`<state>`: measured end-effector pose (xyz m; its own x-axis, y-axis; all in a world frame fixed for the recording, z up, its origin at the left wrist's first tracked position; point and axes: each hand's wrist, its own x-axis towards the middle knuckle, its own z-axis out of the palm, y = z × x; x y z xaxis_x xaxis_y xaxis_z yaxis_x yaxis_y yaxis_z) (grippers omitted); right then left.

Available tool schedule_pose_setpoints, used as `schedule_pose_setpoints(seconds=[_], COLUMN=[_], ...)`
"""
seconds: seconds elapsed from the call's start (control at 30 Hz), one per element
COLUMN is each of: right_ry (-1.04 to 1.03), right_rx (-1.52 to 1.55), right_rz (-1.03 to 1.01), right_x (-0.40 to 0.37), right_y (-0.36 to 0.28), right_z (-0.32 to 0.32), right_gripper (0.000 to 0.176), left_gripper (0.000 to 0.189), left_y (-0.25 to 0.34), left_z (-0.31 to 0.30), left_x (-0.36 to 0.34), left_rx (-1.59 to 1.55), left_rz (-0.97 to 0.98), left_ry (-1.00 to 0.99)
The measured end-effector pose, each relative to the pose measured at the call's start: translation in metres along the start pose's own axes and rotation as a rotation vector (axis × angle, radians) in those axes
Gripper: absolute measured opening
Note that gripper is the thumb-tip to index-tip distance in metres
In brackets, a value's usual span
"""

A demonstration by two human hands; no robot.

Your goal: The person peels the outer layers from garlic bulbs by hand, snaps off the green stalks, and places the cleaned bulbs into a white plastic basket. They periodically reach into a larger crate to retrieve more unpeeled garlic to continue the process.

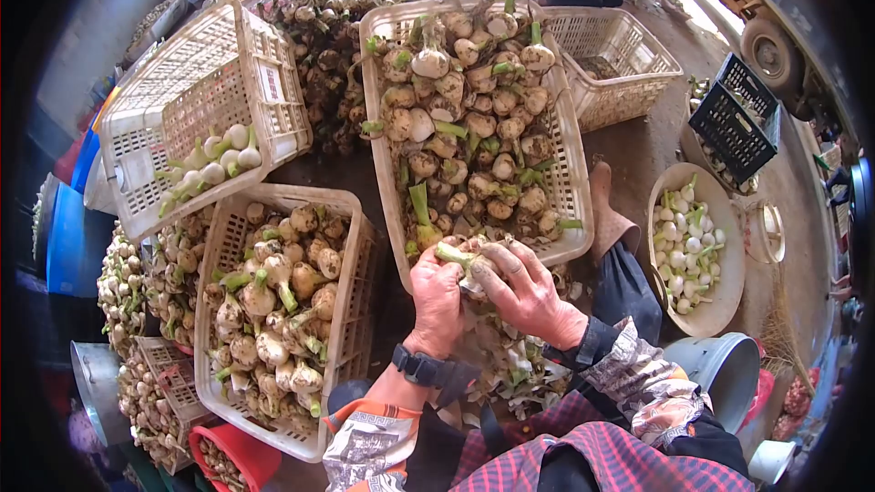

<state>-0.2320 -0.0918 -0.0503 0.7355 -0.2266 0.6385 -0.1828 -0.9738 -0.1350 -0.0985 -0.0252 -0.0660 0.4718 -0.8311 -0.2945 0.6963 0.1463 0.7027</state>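
My left hand [438, 302] is closed around a fresh garlic bulb with a cut green stem [453, 256]. From the other side, the fingers of my right hand [529, 296] curl over the same garlic and press on its skin. Both hands are at the near edge of a large beige plastic crate [581, 184], which holds many soil-covered garlic bulbs [483, 114]. Loose skins and peelings [515, 355] lie below my hands, by my lap. My fingers partly hide the bulb, and whether a small tool is in them cannot be made out.
On the left, another crate [354, 310] holds dirty garlic. Behind it a tilted crate [146, 150] contains cleaned white bulbs [214, 162]. A round basin [729, 282] of white bulbs and a metal bucket [720, 374] stand right. Another beige crate [629, 82] and a black crate [734, 118] are farther off.
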Motion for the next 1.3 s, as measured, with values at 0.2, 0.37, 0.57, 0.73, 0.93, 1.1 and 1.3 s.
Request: schedule_pose_setpoints(seconds=[0.2,0.37,0.57,0.73,0.93,1.1,1.3], right_ry=[0.098,-0.166,-0.076,-0.186,0.626,0.272,0.145], right_rx=[0.468,1.793,0.697,0.36,1.368,1.313,0.972], right_rz=[0.458,1.371,1.072,0.703,1.363,1.214,1.079], right_x=[0.002,-0.001,0.003,-0.002,-0.029,-0.022,-0.03], right_y=[-0.009,0.019,0.028,-0.02,0.081,0.047,0.011], right_z=[-0.001,-0.003,0.001,-0.002,0.009,-0.009,0.015], right_gripper=[0.057,0.05,0.041,0.044,0.038,0.042,0.025], left_gripper=[0.03,0.027,0.022,0.02,0.023,0.042,0.023], left_y=[0.005,-0.001,0.005,-0.025,-0.021,-0.024,-0.003], left_z=[-0.003,-0.014,-0.013,-0.009,-0.037,-0.017,0.006], left_x=[-0.007,-0.007,-0.008,-0.02,-0.038,-0.031,-0.022], left_rx=[0.085,0.267,0.147,0.19,0.642,0.919,1.155], left_rz=[0.066,0.145,-0.112,-0.216,-0.346,-0.094,0.251], left_ry=[0.029,0.003,0.099,0.042,-0.11,-0.386,-0.236])
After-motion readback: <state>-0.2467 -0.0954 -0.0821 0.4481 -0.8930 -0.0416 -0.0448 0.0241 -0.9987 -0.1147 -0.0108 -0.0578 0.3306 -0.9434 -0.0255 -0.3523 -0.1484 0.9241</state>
